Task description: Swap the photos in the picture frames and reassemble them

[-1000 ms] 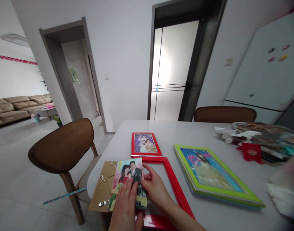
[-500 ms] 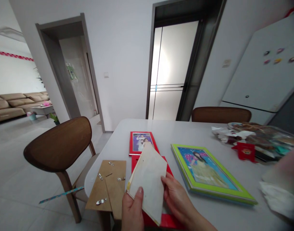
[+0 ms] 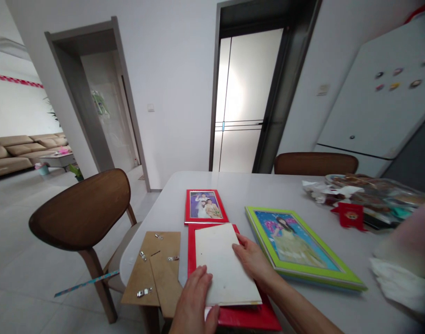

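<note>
A white sheet or stack of sheets [image 3: 222, 264] lies over a red frame [image 3: 247, 317] in front of me. My right hand [image 3: 252, 260] grips the sheets by their right edge. At their lower left edge rests my left hand [image 3: 194, 299], its fingers on top and its thumb apart, below the edge. Beyond them is a smaller red frame [image 3: 187, 206] with a photo of people in it. A green frame [image 3: 282, 266] with a photo of a person in a yellow dress lies to the right. Brown backing board [image 3: 165, 278] with metal clips sits to the left.
Plastic bags and packaging [image 3: 382, 190], a red card [image 3: 351, 215] and white tissue [image 3: 396, 283] lie on the right of the white table [image 3: 240, 190]. One brown chair [image 3: 83, 208] stands at the left, another [image 3: 316, 163] behind the table.
The white sheets were tilted up between both hands and now lie lower, flat over the red frame. My left hand has opened from its thumb grip onto their left edge.
</note>
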`<action>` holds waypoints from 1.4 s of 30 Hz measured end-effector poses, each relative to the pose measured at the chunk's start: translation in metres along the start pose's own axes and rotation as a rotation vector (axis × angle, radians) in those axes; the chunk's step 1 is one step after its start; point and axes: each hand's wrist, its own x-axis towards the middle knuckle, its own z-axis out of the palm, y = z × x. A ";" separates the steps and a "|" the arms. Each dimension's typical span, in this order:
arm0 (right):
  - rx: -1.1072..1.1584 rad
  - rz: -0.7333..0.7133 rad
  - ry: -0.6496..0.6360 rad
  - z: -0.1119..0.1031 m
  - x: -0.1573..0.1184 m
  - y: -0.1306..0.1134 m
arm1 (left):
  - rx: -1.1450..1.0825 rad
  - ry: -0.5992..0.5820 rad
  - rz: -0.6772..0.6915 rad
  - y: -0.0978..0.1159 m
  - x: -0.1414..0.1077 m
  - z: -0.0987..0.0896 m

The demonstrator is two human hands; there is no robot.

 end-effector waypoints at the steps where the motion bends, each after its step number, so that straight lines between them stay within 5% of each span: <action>1: -0.112 -0.048 0.010 0.000 0.002 0.000 | 0.042 -0.013 0.023 -0.001 0.000 0.000; 5: -0.652 -0.240 0.056 -0.004 0.004 -0.005 | 0.173 -0.075 0.086 -0.002 0.002 -0.001; 11: -1.154 -0.201 0.145 -0.008 0.000 -0.003 | 0.245 -0.149 0.098 0.003 0.007 -0.001; 16: -1.145 -0.267 0.123 -0.002 -0.008 -0.005 | 0.219 -0.177 0.046 -0.006 -0.008 -0.034; 21: -0.927 -0.463 -0.144 0.047 -0.037 -0.019 | 0.419 -0.171 -0.292 -0.043 -0.034 -0.085; 26: -0.960 -0.581 -0.306 0.111 -0.061 -0.017 | 0.544 0.021 -0.334 -0.082 -0.048 -0.087; 30: -0.904 -0.547 -0.298 0.127 -0.063 -0.014 | 0.485 0.146 -0.281 -0.093 -0.049 -0.086; 36: -0.696 -0.593 -0.159 0.079 -0.071 -0.028 | 0.330 0.213 -0.115 -0.047 -0.026 -0.085; 42: -0.738 -0.519 -0.037 -0.013 -0.084 0.004 | 0.152 0.041 0.039 0.008 0.008 -0.039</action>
